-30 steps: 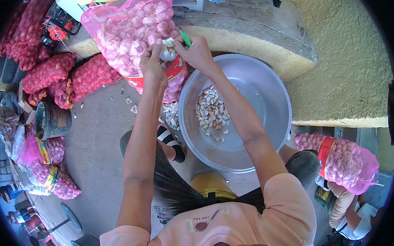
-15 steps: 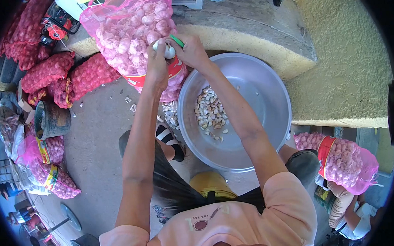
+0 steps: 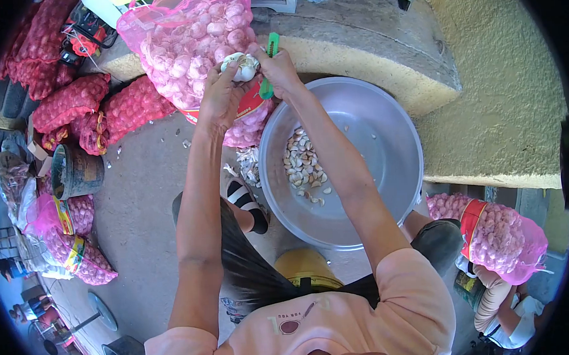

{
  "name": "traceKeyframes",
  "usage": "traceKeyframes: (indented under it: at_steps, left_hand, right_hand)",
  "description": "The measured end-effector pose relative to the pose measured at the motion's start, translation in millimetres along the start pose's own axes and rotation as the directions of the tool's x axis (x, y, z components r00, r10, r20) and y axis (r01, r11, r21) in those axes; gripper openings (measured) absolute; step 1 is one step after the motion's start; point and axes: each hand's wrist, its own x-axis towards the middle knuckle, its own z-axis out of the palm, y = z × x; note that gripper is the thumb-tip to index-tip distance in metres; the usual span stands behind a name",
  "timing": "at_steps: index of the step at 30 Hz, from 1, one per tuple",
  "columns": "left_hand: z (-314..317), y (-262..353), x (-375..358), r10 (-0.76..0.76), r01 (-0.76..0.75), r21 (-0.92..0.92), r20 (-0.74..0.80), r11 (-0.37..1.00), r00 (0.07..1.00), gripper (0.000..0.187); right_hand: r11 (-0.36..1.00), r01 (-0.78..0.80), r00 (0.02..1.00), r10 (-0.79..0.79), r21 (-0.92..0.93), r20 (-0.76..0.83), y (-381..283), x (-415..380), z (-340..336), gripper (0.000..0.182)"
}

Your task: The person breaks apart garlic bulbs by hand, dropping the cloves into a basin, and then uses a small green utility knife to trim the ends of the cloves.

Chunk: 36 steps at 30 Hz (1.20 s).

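Note:
A white garlic bulb [image 3: 241,66] with loosened, peeling skin is pinched in the fingers of my left hand [image 3: 221,98]. My right hand [image 3: 280,73] grips what looks like a green utility knife [image 3: 272,45], held upright across the palm, its blade not visible. The right thumb and fingertips also touch the bulb's side. Both hands are over the lower part of a pink mesh sack of garlic [image 3: 193,45]. To their right, below, a large grey basin [image 3: 385,167] holds a heap of separated garlic cloves [image 3: 301,161].
Garlic skins [image 3: 248,166] lie on the floor beside the basin. Red mesh sacks [image 3: 135,108] and a dark bucket [image 3: 81,170] stand left. A yellow bucket [image 3: 307,268] is between my legs. A concrete ledge [image 3: 361,53] runs behind; another person [image 3: 516,313] sits at lower right.
The green knife has turned from slanting to nearly upright in my right hand. The bulb has shifted slightly and shows more of its loosened skin, with the hands a little further apart.

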Motion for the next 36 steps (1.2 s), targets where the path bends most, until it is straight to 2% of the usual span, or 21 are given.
traceKeyframes:
  at_steps: [1,3,4,6,10,12,13,14,15,17,19,23,29,32,34,35,36]
  left_hand:
    - [-0.3,2.1,-0.3,-0.01,0.01,-0.04,0.009,0.999,1.0,0.028]
    - [-4.1,1.5,1.2,-0.021,0.022,-0.08,0.017,0.997,1.0,0.028]
    - [-6.6,-1.2,4.0,-0.016,0.02,-0.113,0.033,0.993,0.999,0.028]
    - [-5.9,-1.6,4.1,-0.011,0.018,-0.146,0.05,0.989,0.999,0.029]
    - [-2.2,4.5,-2.6,0.025,-0.02,-0.097,0.05,0.995,0.998,0.033]
    - [-4.6,5.7,-3.4,0.046,-0.042,-0.078,0.039,0.996,0.998,0.035]
    - [-4.8,5.1,-3.8,0.042,-0.039,-0.087,0.035,0.995,0.998,0.037]
    - [-4.8,4.5,-3.8,0.039,-0.036,-0.097,0.032,0.995,0.999,0.038]
    - [-3.9,5.4,-3.7,0.042,-0.039,-0.094,0.032,0.995,0.999,0.038]
    - [-3.2,7.4,-4.4,0.023,-0.012,-0.153,0.068,0.988,0.997,0.04]
    - [2.0,9.5,-4.8,0.028,-0.018,-0.157,0.059,0.987,0.998,0.041]
    - [-0.3,5.7,-5.0,0.017,-0.011,-0.191,0.03,0.981,0.999,0.039]
    - [-2.1,3.7,-0.9,0.03,-0.031,-0.208,-0.01,0.978,1.0,0.041]
    - [-6.8,-1.3,3.0,0.025,-0.035,-0.198,-0.053,0.98,0.998,0.042]
    - [-10.1,-5.3,3.7,0.016,-0.032,-0.183,-0.086,0.983,0.996,0.042]
    - [-11.9,-6.6,4.1,0.005,-0.029,-0.2,-0.119,0.979,0.993,0.04]
    - [-11.4,-5.7,4.4,-0.004,-0.029,-0.216,-0.151,0.976,0.989,0.039]
  right_hand:
    - [1.0,-0.001,1.0,0.001,0.001,0.002,3.4,2.0,-0.1,0.019]
    - [0.981,-0.069,0.997,0.073,0.182,-0.017,11.4,6.1,-1.8,0.021]
    - [0.981,-0.069,0.997,0.074,0.181,-0.017,16.0,8.6,-2.1,0.021]
    - [0.932,-0.137,0.989,0.148,0.336,-0.007,25.8,14.6,-1.7,0.021]
    - [0.911,-0.115,0.985,0.157,0.397,-0.073,50.3,37.6,-22.8,0.02]
    - [0.976,-0.17,0.968,0.192,0.137,-0.164,83.8,57.9,-42.3,0.018]
    - [0.975,-0.17,0.968,0.192,0.139,-0.162,92.6,61.6,-47.0,0.018]
    - [0.958,-0.276,0.933,0.249,-0.073,-0.26,100.8,66.1,-51.4,0.017]
    - [0.883,-0.385,0.889,0.276,-0.27,-0.365,105.0,69.0,-54.1,0.016]
    - [0.893,-0.385,0.89,0.293,-0.234,-0.348,116.9,70.3,-57.3,0.017]
    - [0.93,-0.358,0.908,0.326,-0.08,-0.263,131.5,72.6,-59.2,0.017]
    - [0.934,-0.329,0.93,0.295,-0.138,-0.219,153.2,69.2,-67.7,0.015]
    - [0.886,-0.38,0.896,0.281,-0.267,-0.344,116.0,48.7,-61.8,0.018]
    - [0.903,-0.33,0.93,0.261,-0.276,-0.26,113.2,51.3,-63.4,0.018]
    - [0.939,-0.307,0.936,0.268,-0.156,-0.228,118.4,53.3,-63.7,0.018]
    - [0.939,-0.308,0.935,0.269,-0.153,-0.231,120.2,54.3,-65.2,0.018]
    - [0.925,-0.363,0.907,0.324,-0.112,-0.268,124.4,58.1,-66.0,0.016]
